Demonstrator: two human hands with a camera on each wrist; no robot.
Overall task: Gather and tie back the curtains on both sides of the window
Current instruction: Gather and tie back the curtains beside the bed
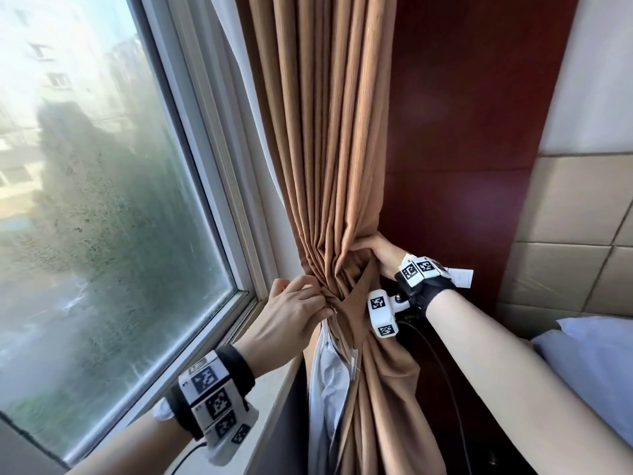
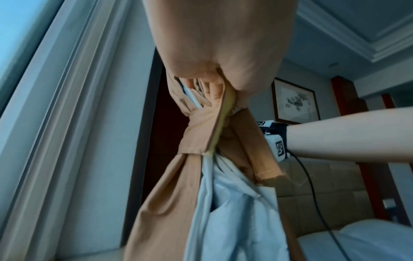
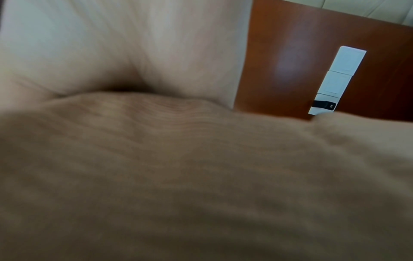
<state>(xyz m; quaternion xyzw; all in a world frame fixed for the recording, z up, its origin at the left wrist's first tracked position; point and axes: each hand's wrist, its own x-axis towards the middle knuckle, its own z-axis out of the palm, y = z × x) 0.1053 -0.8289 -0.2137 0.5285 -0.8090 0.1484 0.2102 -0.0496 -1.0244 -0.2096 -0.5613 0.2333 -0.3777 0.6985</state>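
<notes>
A tan curtain point(image 1: 329, 138) hangs right of the window, bunched at waist height, with a white lining point(image 1: 329, 382) showing below the bunch. A matching tan tie-back band point(image 1: 358, 286) wraps the gathered folds; the left wrist view shows the band point(image 2: 201, 130) and its yellowish inner face. My left hand point(image 1: 298, 310) pinches the band's end at the bunch's left side, and that hand point(image 2: 223, 58) fills the top of its wrist view. My right hand point(image 1: 373, 252) grips the folds from the right, fingers curled into the cloth. Blurred tan curtain cloth point(image 3: 201, 176) fills the right wrist view.
The window pane point(image 1: 102, 200) and white sill point(image 1: 270, 402) lie to the left. A dark red wood panel point(image 1: 462, 132) stands behind the curtain, with a white switch plate point(image 3: 335, 79). A padded headboard point(image 1: 565, 234) and bed pillow point(image 1: 592, 365) are at the right. A black cable point(image 1: 442, 371) trails from my right wrist.
</notes>
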